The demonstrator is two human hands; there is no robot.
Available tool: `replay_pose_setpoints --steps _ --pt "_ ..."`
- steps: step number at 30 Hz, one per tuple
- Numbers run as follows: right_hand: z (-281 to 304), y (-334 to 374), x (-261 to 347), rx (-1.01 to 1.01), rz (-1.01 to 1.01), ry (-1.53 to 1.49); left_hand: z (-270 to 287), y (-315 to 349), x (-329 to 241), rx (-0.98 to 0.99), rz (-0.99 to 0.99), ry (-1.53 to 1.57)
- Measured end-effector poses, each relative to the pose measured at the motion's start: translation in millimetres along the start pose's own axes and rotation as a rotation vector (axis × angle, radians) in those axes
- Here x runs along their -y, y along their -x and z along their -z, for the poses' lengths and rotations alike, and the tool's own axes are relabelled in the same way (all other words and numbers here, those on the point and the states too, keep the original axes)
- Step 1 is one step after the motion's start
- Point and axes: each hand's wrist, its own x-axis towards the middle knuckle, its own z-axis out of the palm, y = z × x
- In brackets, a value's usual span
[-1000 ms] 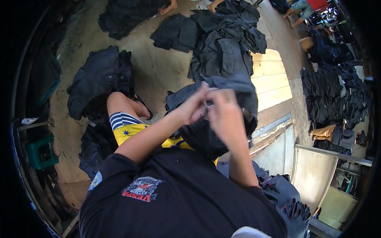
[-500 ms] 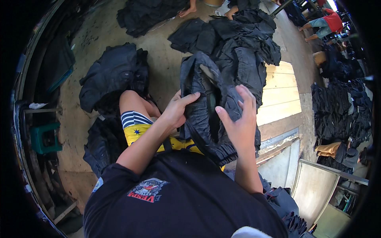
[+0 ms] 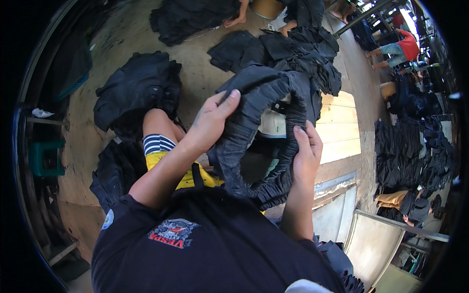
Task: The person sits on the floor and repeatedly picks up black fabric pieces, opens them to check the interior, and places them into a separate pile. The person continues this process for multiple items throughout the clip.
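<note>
Stretched between both my hands is a black elastic-waist garment (image 3: 232,146), probably pants or shorts, its gathered waistband spread into a wide ring. My left hand (image 3: 211,121) grips the ring's left side, thumb on top of the cloth and fingers behind it. On the right side, my right hand (image 3: 307,152) pinches the waistband with the thumb in front. Through the opening a pale patch and dark inner cloth show. The garment's lower part is hidden behind the band.
Beside my bare knee lies a pile of dark garments (image 3: 139,93). More dark clothes (image 3: 303,49) spread over the wooden floor (image 3: 195,68) ahead, near other people's feet. A green stool (image 3: 47,158) stands at left. At right are hanging dark garments (image 3: 413,154) and a person in red (image 3: 408,44).
My right hand has gone from spread fingers beside the garment to gripping its waistband. The waistband has turned and been pulled wide into a ring. My left hand still holds its side.
</note>
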Motion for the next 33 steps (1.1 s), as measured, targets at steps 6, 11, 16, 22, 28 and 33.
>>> replay_pose_setpoints --steps 6,11,16,22,28,33 --pt "-45 27 -2 0.625 0.096 -0.176 -2 41 18 0.213 -0.033 -0.147" --pt "-83 36 -3 0.804 -0.075 -0.277 42 70 13 -0.201 0.068 0.076" --pt "-60 12 -16 0.624 0.016 -0.012 161 142 -59 -0.587 -0.395 0.566" --pt "-8 -13 -57 0.342 -0.196 -0.205 319 308 -46 -1.141 -0.832 0.373" --pt "28 -24 -74 0.116 -0.31 -0.094 414 380 144 -1.871 0.065 0.652" --pt "37 0 -80 0.217 0.075 0.888 351 219 192 -1.81 -0.076 -0.368"
